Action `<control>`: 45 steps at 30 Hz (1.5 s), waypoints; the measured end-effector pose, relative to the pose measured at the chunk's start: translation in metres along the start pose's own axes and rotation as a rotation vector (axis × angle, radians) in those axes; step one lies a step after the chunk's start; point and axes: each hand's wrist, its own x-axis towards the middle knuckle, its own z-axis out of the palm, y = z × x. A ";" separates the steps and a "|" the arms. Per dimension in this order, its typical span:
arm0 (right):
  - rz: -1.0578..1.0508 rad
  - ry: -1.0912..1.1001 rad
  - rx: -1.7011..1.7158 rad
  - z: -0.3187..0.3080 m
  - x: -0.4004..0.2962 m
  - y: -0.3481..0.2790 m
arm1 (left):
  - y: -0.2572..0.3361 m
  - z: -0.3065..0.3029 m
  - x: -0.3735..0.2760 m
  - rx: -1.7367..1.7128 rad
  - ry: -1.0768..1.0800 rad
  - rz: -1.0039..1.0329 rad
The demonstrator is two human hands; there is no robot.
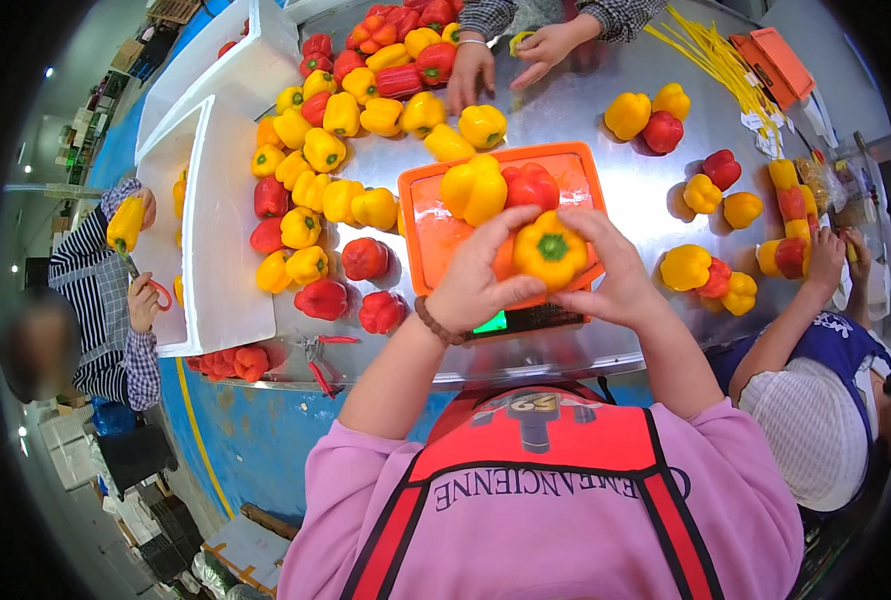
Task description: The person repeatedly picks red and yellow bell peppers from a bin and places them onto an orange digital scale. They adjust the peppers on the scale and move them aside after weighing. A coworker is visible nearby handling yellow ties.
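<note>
Between my two hands is a yellow bell pepper (pixel 550 255), its green stem facing up at me. My left hand (pixel 483 266) holds it from the left side and my right hand (pixel 603 262) from the right. Beneath them lies an orange plastic tray (pixel 427 217) on a digital scale (pixel 535 321) whose small display glows green. Another yellow bell pepper (pixel 474 190) and a red bell pepper (pixel 529 185) sit in the tray, just beyond my fingers. Part of the tray is hidden by my hands.
Many loose peppers (pixel 324 150) cover the table's left. Red-handled pliers (pixel 318 364) lie at the near edge. White foam boxes (pixel 232 225) stand left; grouped peppers (pixel 704 276) and yellow ties (pixel 723 75) right. Co-workers' hands (pixel 475 75) are across the table, with others at both sides.
</note>
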 end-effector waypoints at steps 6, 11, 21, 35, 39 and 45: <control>0.308 0.387 -0.030 -0.014 -0.003 0.050 | -0.015 -0.048 0.039 0.751 0.413 0.125; 0.321 0.276 -0.032 0.001 0.000 0.075 | -0.036 -0.042 0.030 0.349 0.198 -0.201; 0.469 0.608 0.257 -0.076 -0.073 0.131 | -0.018 -0.111 -0.042 -0.118 0.948 -0.176; 0.509 0.191 0.146 -0.033 -0.046 0.097 | -0.039 -0.121 -0.114 -0.077 1.162 -0.354; 0.414 0.128 0.085 -0.004 -0.013 0.106 | -0.062 -0.095 -0.090 -0.062 0.945 -0.222; 0.436 0.169 0.326 -0.007 0.008 0.097 | -0.016 -0.036 -0.020 0.717 0.495 -0.007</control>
